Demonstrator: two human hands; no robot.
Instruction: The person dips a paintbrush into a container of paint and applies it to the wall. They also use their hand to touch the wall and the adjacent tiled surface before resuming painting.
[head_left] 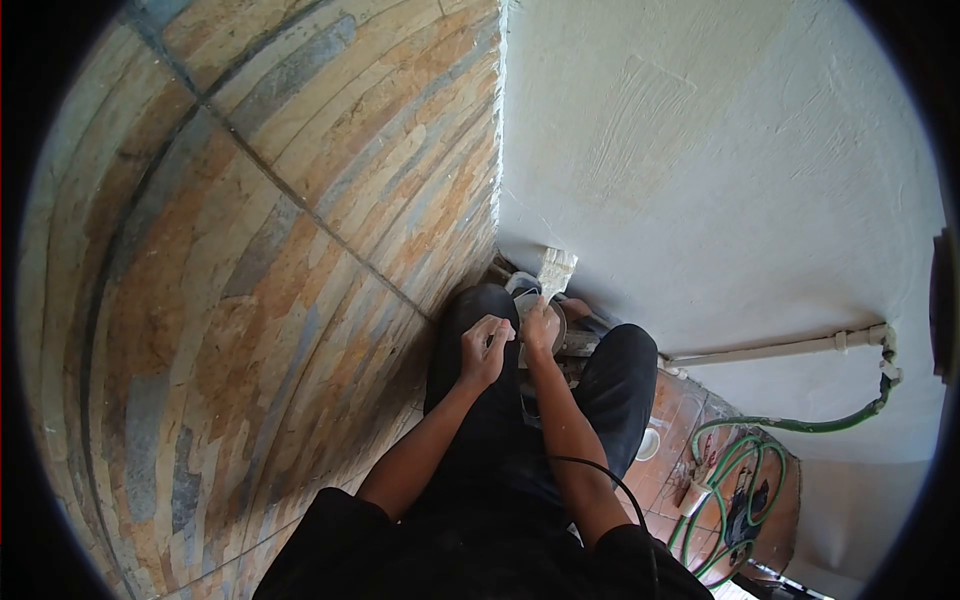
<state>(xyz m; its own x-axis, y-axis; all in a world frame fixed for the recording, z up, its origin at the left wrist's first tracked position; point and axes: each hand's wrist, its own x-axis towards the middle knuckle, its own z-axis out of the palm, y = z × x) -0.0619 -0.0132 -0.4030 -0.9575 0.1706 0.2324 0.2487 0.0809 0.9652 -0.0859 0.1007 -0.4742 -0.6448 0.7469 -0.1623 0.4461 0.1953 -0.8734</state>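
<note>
A paintbrush (556,270) with pale, coated bristles points up toward the wall corner. My right hand (541,328) is closed round its handle, between my knees. My left hand (487,350) is beside it over my left knee, with its fingers curled in; whether they hold anything is hidden. Under and behind the right hand is a round container (556,312), partly covered by the hand and brush. The bristles are close to the white wall (640,180), but contact cannot be made out.
A stone-patterned tiled wall (300,280) rises at the left. On the right, a pipe (780,350) runs along the white wall to a green hose (755,470) coiled on the tiled floor (665,440). A small white container (648,444) is beside my right leg.
</note>
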